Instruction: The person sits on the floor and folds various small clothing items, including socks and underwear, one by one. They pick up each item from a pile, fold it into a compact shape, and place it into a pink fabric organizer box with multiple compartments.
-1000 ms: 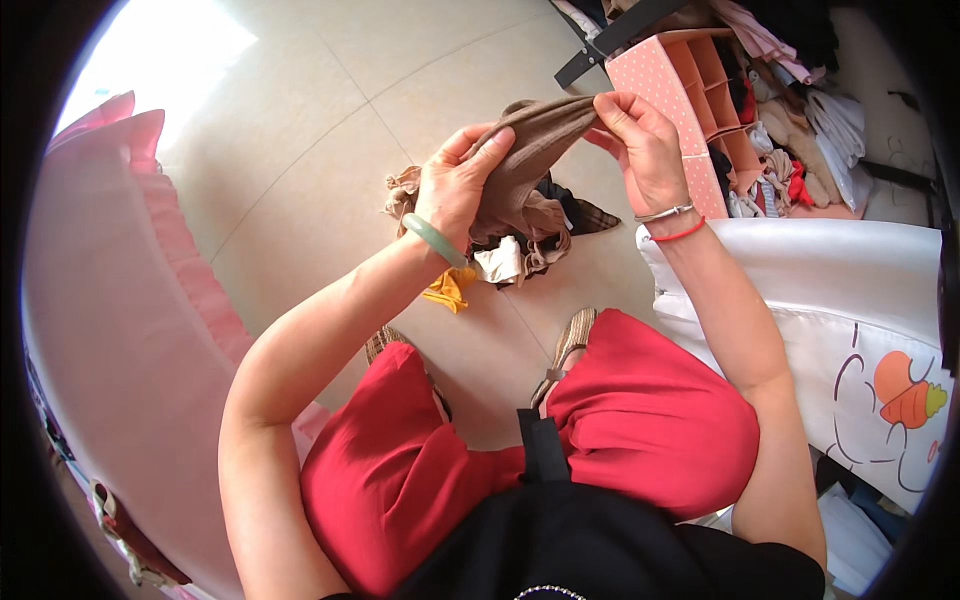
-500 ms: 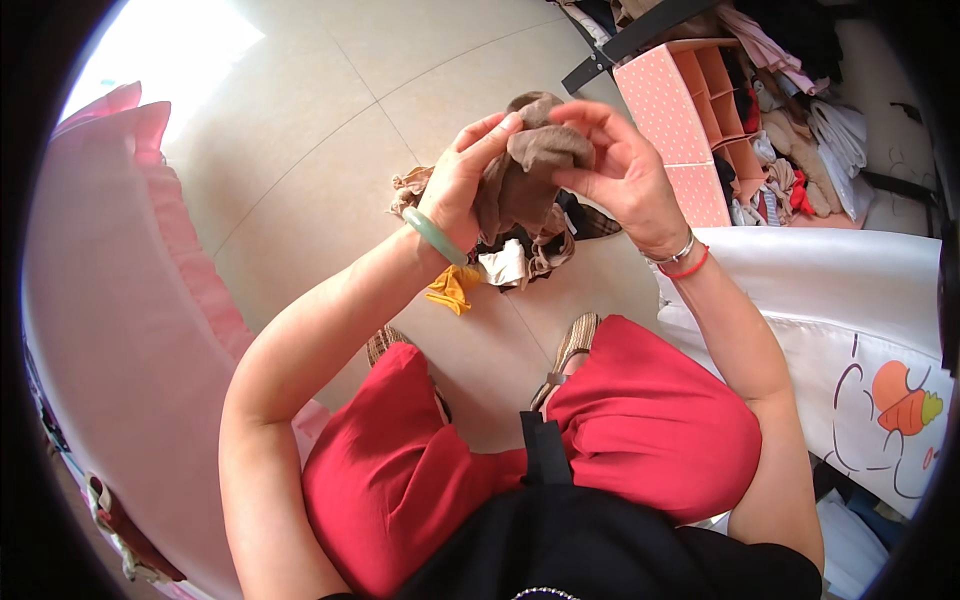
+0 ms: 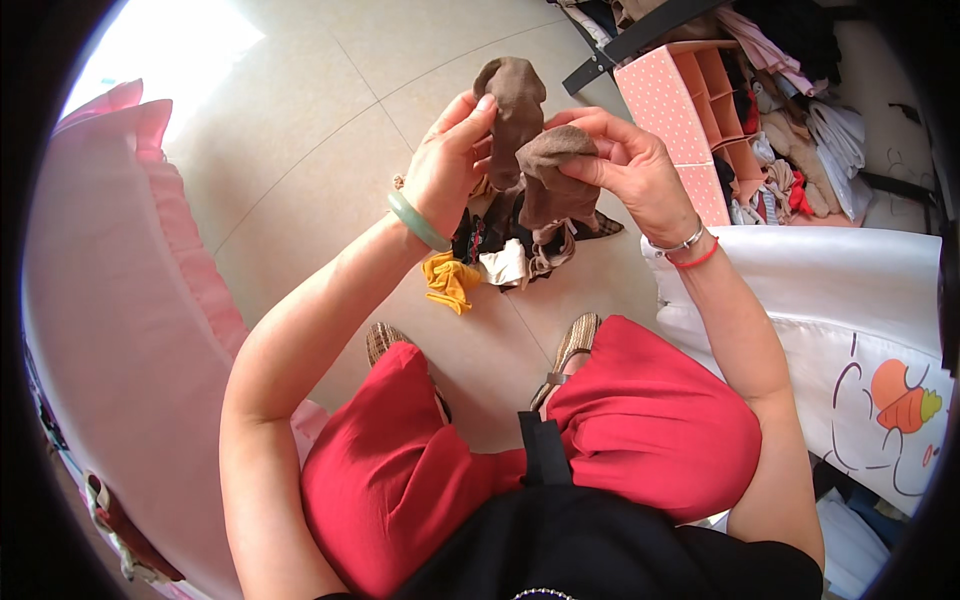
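Two brown socks are held up side by side in front of me, over the floor. My left hand (image 3: 447, 165) pinches the left brown sock (image 3: 515, 105) near its upper end, and its lower part hangs down. My right hand (image 3: 630, 170) grips the right brown sock (image 3: 556, 180) by its folded-over top between thumb and fingers. Beneath them a small pile of clothes lies on the tiles: a white cloth piece (image 3: 504, 262), a yellow cloth piece (image 3: 449, 280) and darker items, partly hidden by the socks and hands.
At the upper right stands a pink dotted organizer box (image 3: 665, 115) with compartments, socks and other clothes in and beside it. A white fabric cover (image 3: 800, 270) with a carrot picture borders the right. Pink bedding (image 3: 120, 300) lines the left. My knees and sandals frame the near floor.
The brown socks, bunched together before, are now apart, one in each hand. My left hand has lifted its sock up and away from the other.
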### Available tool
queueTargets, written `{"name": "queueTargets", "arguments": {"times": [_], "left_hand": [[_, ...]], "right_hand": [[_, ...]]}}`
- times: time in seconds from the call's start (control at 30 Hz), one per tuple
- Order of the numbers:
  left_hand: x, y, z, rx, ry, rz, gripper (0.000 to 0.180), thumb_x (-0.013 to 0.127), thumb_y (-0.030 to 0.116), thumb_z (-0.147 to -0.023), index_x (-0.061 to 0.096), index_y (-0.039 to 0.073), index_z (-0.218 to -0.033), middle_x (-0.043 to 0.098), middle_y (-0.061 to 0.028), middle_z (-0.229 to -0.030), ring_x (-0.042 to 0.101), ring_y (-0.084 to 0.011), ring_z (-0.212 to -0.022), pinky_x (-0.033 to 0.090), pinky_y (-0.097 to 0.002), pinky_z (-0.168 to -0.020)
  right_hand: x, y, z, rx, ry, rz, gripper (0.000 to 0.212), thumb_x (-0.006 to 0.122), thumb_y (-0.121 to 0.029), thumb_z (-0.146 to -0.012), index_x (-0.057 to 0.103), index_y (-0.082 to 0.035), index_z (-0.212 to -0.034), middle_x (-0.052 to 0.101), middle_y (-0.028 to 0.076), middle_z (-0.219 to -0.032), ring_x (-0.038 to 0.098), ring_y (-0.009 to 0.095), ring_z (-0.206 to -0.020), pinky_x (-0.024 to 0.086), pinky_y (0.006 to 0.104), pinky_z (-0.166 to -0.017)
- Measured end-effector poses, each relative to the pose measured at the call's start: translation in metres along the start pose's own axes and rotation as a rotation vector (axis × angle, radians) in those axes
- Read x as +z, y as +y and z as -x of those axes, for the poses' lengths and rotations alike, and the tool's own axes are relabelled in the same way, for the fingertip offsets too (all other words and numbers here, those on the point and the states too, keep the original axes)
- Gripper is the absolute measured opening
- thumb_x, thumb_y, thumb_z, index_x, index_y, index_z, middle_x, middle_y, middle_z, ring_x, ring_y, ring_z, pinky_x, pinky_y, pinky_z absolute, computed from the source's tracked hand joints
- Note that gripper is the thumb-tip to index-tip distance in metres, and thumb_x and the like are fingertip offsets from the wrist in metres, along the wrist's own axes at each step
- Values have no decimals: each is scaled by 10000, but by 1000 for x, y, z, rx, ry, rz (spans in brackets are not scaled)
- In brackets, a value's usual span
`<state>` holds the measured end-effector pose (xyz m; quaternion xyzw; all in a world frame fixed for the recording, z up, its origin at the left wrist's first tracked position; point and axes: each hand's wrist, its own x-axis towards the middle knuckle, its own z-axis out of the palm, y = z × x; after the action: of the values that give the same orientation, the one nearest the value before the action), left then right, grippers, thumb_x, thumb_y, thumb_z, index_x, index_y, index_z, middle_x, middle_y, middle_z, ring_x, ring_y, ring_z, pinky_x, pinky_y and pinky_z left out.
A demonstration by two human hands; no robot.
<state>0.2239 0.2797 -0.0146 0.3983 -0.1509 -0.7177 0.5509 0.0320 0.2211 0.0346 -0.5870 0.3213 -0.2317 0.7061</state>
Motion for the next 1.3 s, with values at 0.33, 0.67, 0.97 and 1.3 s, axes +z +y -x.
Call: {"name": "queueTargets", "arguments": {"times": [0.33,0.67,0.97,1.3], "left_hand": [[10,13,-9,62,-176,16,414,378,324,-1018,402,98,-1364,562,-46,-1176,559,-132,-1027,474,-273,-900],[2,-16,-25,361,49,-331,290,523,305,-971,547,37,-1078,603,-60,-957,549,-88,-835,480,-235,-714],[22,2,-12,410,29,-447,300,572,318,-945,587,19,-927,599,-23,-763,520,-67,-719,458,-232,-636],[5,8,-7,60,24,4,156,588,275,-934,569,122,-963,633,5,-925,600,-84,-847,499,-251,-755]], "right_hand": [[-3,0,-2,101,4,-261,282,583,-34,-903,563,1,-1182,623,61,-1117,596,129,-1015,488,273,-901],[20,1,-8,159,107,-363,229,595,-69,-905,581,24,-1114,637,69,-1039,613,126,-950,501,257,-833],[15,6,-12,108,232,-228,170,584,-98,-898,594,0,-1037,622,31,-971,579,80,-885,480,225,-778],[0,10,-5,-7,311,-202,81,558,-57,-895,536,-31,-969,600,19,-923,562,54,-805,486,210,-728]]}}
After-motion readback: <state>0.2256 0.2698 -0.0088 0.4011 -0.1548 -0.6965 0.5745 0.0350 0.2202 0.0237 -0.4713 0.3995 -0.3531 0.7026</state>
